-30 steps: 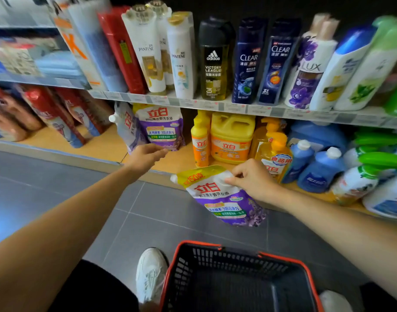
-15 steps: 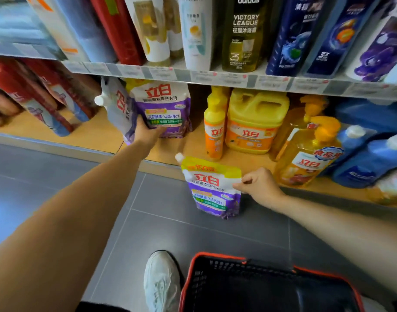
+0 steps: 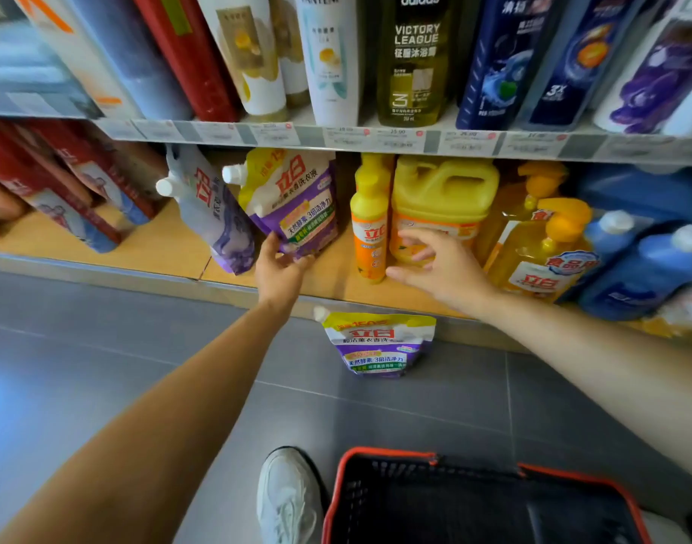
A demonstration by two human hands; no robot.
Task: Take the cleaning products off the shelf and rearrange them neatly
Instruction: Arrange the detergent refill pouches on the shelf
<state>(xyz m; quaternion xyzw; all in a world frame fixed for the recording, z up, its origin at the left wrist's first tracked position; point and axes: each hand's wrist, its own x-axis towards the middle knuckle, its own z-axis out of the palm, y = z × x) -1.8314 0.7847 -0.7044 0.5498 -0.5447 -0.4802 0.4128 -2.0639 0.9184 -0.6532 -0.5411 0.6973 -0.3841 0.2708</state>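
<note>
Left hand: the left hand (image 3: 281, 270) grips the bottom edge of the tilted detergent pouch (image 3: 293, 202), with the thumb at the left and the fingers curled under the right corner. Half a second ago it only rested between this pouch and its neighbour.
Tilted detergent pouch: purple and yellow, on the lower shelf (image 3: 160, 245). Its white spout points up and to the left. It now leans more than before.
Neighbour pouch: the pale side-on pouch (image 3: 213, 221) leans just to the left, touching the held one.
Right hand: the right hand (image 3: 442, 268) is empty, fingers spread and relaxed. It is up at the shelf in front of the yellow jug (image 3: 444, 190) and just beside the slim orange-and-yellow bottle (image 3: 370, 225). Earlier it pinched the top corner of the floor pouch.
Floor pouch: the floor pouch (image 3: 379, 343) is released and stands upright on the grey tiled floor (image 3: 101, 367) against the shelf base, untouched by either hand.
Right of the jug: a yellow pump bottle (image 3: 540, 253), then blue bottles (image 3: 642, 268).
Upper shelf: shampoo and body wash, including an adidas bottle (image 3: 415, 60).
Below: a red-rimmed black basket (image 3: 379, 457) beside a white shoe (image 3: 287, 500).
</note>
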